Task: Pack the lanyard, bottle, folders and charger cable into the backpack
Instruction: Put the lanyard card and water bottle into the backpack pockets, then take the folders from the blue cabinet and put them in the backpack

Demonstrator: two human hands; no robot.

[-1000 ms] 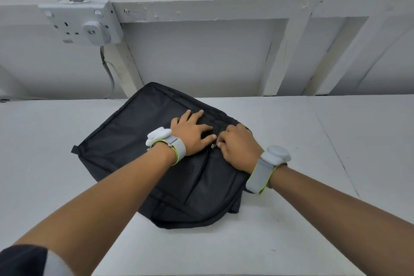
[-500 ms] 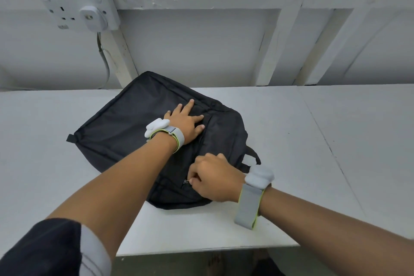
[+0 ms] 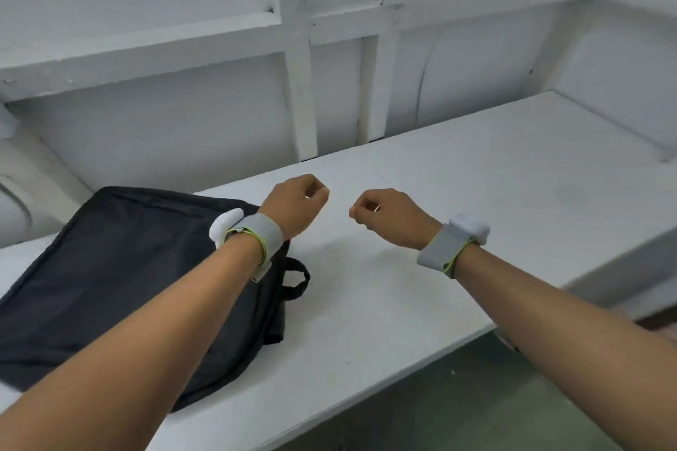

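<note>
The black backpack point(image 3: 121, 267) lies flat on the white table point(image 3: 421, 249) at the left, its top carry loop point(image 3: 296, 280) pointing right. Its zip looks shut. My left hand point(image 3: 295, 203) is raised above the table just past the bag's right edge, fingers curled into a loose fist with nothing in it. My right hand point(image 3: 388, 216) hovers to its right, also curled shut and holding nothing. Both wrists carry grey bands with white sensors. Lanyard, bottle, folders and cable are not visible anywhere.
A white panelled wall point(image 3: 329, 48) rises behind the table. The table's front edge point(image 3: 403, 366) runs diagonally at lower right, with dark floor beyond it. A white ledge point(image 3: 604, 267) stands at the right.
Both hands have lifted off the backpack and moved right, curling into fists. The right hand let go of the zip pull. The camera has swung right, so the bag now sits at the left.
</note>
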